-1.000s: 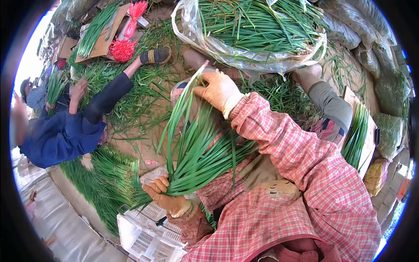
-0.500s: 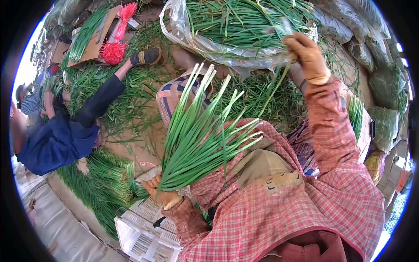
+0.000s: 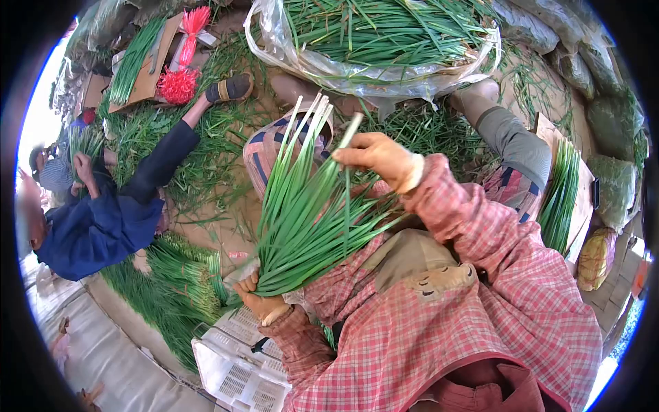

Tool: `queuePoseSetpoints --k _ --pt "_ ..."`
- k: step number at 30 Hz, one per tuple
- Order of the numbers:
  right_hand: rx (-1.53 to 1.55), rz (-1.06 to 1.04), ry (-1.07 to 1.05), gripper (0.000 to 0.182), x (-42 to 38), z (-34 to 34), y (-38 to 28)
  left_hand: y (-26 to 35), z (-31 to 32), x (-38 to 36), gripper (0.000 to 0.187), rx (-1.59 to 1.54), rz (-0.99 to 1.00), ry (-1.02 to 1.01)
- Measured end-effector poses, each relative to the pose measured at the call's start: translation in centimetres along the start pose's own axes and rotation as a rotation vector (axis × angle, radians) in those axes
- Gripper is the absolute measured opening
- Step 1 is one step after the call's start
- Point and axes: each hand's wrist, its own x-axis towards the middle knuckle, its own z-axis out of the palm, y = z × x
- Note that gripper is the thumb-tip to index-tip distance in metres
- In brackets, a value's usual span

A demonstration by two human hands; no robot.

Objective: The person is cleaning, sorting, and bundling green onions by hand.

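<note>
My left hand [image 3: 261, 296], in a tan glove, is closed around the leafy lower end of a bunch of garlic chives [image 3: 309, 233]. The pale stalk ends fan out away from me, over my lap. My right hand [image 3: 381, 159], also gloved, reaches over the upper part of the bunch. Its thumb and fingers pinch at the pale stalks [image 3: 351, 130] there. An upturned white plastic crate [image 3: 240, 364] lies beside my left forearm.
Ahead is a clear plastic sheet [image 3: 384, 86] heaped with loose chives. More chives [image 3: 171, 288] lie in a pile at left, near a person in blue [image 3: 99, 233]. Red ties [image 3: 180, 84] rest by cardboard. Filled bags [image 3: 604, 137] line the right side.
My right hand has come down from the plastic sheet to the bunch, and pinches stalks there. The trailing leaf it held is gone from it. My left hand keeps its hold.
</note>
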Motion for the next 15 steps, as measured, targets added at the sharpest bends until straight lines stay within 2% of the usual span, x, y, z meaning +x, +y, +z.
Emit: queuePoseSetpoints --k 1,2,4,5,7,9,11,12,15 --pt "-0.039 0.027 -0.035 0.031 -0.2 -0.9 0.1 0.2 -0.8 0.5 0.047 -0.014 -0.023 -0.086" --pt "-0.103 -0.034 -0.083 0.03 -1.0 -1.7 0.1 0.3 -1.5 0.7 0.046 -0.03 -0.048 -0.173" --pt "-0.278 -0.158 -0.224 0.027 -3.1 -2.9 -1.7 -0.8 -0.6 0.7 0.046 0.08 0.04 -0.01" --pt "-0.357 -0.126 -0.2 0.025 -4.0 -3.5 -2.6 -1.4 0.0 0.7 0.046 0.135 0.079 0.068" --pt "-0.257 -0.096 -0.182 0.025 -5.4 -5.6 -4.1 -1.6 0.1 0.9 0.046 0.093 0.034 0.139" --pt "-0.096 -0.211 -0.08 0.024 -5.6 -9.9 -4.6 -1.5 -0.1 1.3 0.045 0.058 0.025 0.273" --pt "-0.278 -0.255 0.186 0.021 -5.6 -12.6 -6.0 -1.3 -0.9 1.3 0.045 -0.004 -0.027 0.102" --pt "-0.761 -0.449 0.371 0.02 -4.7 -13.0 -5.7 -1.2 -1.3 1.3 0.045 -0.033 -0.05 0.016" --pt "-1.214 -0.862 0.549 0.026 -4.8 -6.7 -7.0 -1.2 -1.4 1.5 0.045 0.067 -0.022 0.076"
